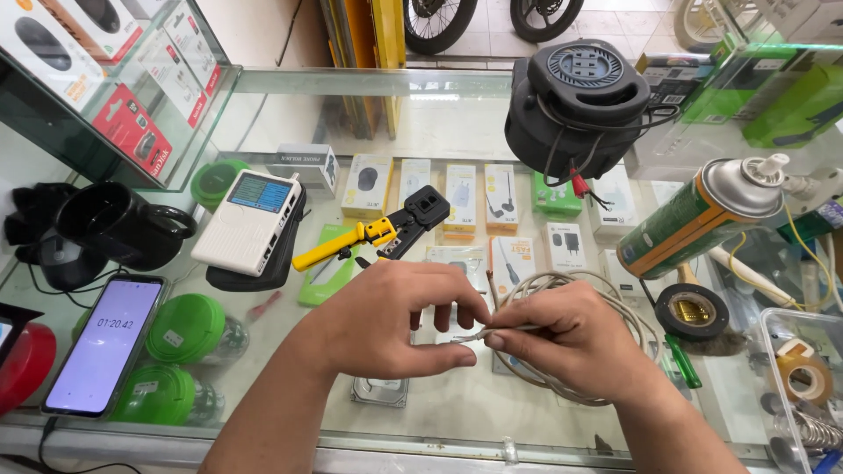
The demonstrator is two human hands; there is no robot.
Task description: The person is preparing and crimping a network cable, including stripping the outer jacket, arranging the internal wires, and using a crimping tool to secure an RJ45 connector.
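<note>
My left hand [386,320] and my right hand [571,338] meet over a glass counter [457,114]. Together they pinch the stripped end of a grey network cable [606,294], thumbs and forefingers on its thin wires. The rest of the cable lies coiled under and behind my right hand. A crimping tool [378,235] with yellow and black handles rests just beyond my left hand. A white cable tester [248,221] sits on a black pouch to its left.
A phone [105,344] with a lit screen lies at the left, beside green reels [184,327]. A black cable reel [575,96], a spray can [698,215], black tape [692,312] and a clear box [803,386] stand to the right. Boxed goods show under the glass.
</note>
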